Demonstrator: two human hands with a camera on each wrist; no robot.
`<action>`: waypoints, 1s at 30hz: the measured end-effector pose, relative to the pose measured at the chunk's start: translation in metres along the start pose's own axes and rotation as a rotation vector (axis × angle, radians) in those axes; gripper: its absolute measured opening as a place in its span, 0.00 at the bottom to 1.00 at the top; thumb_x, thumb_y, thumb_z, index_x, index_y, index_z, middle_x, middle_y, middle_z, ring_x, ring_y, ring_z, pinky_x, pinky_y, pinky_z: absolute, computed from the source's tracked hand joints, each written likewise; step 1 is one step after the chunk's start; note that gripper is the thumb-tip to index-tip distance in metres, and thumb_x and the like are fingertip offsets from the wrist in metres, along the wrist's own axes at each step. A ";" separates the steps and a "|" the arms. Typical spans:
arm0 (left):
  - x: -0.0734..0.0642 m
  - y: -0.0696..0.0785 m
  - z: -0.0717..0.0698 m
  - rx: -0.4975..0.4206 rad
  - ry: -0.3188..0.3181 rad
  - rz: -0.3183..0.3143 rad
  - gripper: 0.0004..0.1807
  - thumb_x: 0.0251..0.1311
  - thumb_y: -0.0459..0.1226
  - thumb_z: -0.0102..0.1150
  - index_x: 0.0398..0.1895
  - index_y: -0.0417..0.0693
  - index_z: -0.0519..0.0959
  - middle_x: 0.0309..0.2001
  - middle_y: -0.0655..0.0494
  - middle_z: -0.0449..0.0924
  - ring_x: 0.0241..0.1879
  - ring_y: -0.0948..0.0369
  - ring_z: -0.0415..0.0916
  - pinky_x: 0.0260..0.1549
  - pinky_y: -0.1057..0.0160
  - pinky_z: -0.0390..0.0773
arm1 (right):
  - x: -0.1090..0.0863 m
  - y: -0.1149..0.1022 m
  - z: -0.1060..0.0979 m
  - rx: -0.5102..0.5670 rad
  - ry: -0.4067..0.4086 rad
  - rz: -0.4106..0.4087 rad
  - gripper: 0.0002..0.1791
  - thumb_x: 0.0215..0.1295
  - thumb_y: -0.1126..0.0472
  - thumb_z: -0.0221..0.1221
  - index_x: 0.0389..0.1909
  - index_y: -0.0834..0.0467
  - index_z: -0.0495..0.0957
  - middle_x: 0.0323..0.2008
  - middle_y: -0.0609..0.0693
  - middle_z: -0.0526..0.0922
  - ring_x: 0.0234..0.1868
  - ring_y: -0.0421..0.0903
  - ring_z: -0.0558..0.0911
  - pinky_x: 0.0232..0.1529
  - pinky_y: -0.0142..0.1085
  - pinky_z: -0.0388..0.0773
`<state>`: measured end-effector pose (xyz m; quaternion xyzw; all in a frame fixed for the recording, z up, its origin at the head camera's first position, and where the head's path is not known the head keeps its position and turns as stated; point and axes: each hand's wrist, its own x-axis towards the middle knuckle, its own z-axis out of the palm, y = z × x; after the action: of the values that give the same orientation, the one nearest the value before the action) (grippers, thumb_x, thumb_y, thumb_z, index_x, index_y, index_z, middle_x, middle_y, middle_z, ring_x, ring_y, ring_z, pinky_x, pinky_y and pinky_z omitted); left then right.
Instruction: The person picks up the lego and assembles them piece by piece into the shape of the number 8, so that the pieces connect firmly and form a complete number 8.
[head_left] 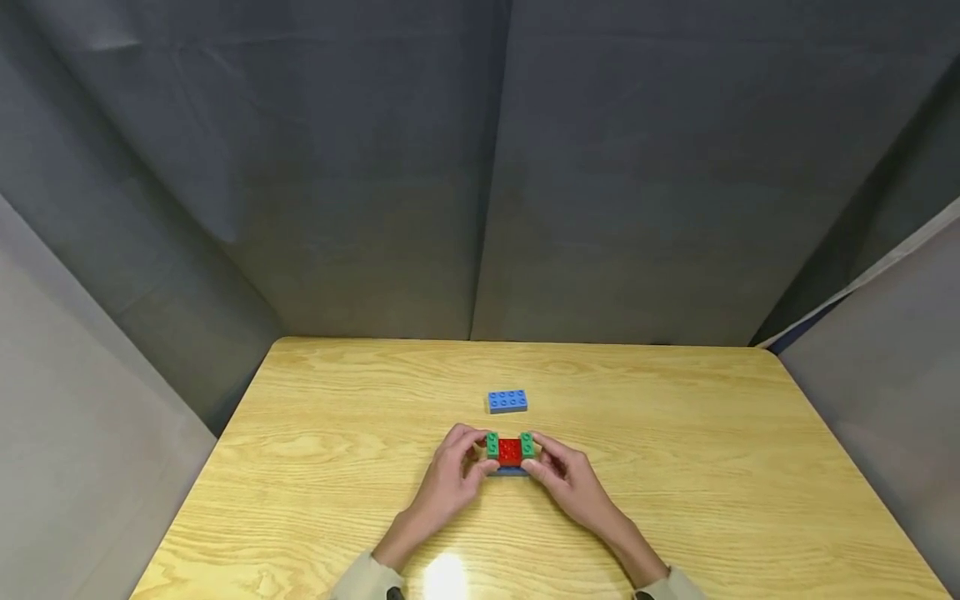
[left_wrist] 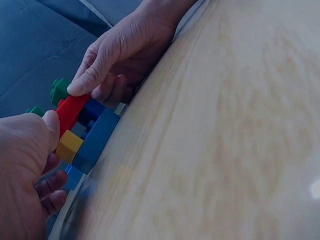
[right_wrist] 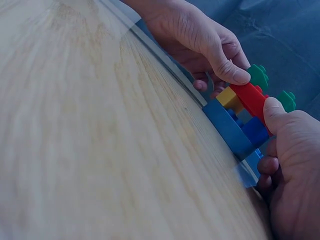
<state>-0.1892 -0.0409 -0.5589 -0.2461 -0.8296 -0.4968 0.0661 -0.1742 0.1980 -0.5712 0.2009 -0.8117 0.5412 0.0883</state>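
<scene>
My left hand pinches the left end of a red brick, its thumb on the near side. At the right end my right hand grips the same brick with thumb and fingers. A small green brick tops the left end, and another green brick tops the right. Beneath the red one, the wrist views show a yellow brick on the left and a dark blue brick on the right. Both stand on a long blue brick, lowest in the stack.
A loose blue brick with several studs lies just beyond the stack. Everything is on a wood-grain table. Grey curtains hang behind the table's far edge, and pale panels flank both sides.
</scene>
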 end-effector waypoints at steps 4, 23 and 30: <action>0.000 -0.003 0.000 -0.022 -0.015 -0.011 0.22 0.65 0.39 0.70 0.61 0.43 0.80 0.48 0.55 0.76 0.44 0.59 0.76 0.41 0.68 0.79 | 0.000 0.003 0.001 0.011 -0.002 0.004 0.23 0.71 0.66 0.65 0.65 0.67 0.78 0.26 0.43 0.74 0.24 0.31 0.66 0.24 0.28 0.66; 0.009 -0.019 -0.017 -0.113 -0.139 -0.040 0.21 0.81 0.33 0.48 0.72 0.45 0.74 0.51 0.50 0.81 0.44 0.55 0.78 0.41 0.66 0.79 | 0.000 0.003 0.001 0.013 -0.001 0.046 0.25 0.71 0.63 0.66 0.66 0.67 0.77 0.26 0.42 0.75 0.24 0.31 0.66 0.25 0.29 0.67; 0.018 -0.028 -0.012 -0.022 -0.031 -0.088 0.24 0.75 0.31 0.57 0.73 0.40 0.72 0.47 0.53 0.80 0.41 0.61 0.75 0.41 0.65 0.78 | 0.000 0.004 -0.001 -0.019 -0.013 0.051 0.26 0.72 0.60 0.66 0.67 0.67 0.76 0.26 0.41 0.74 0.24 0.32 0.65 0.26 0.30 0.67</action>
<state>-0.2202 -0.0557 -0.5691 -0.2179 -0.8350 -0.5045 0.0289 -0.1760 0.2004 -0.5741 0.1826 -0.8223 0.5342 0.0711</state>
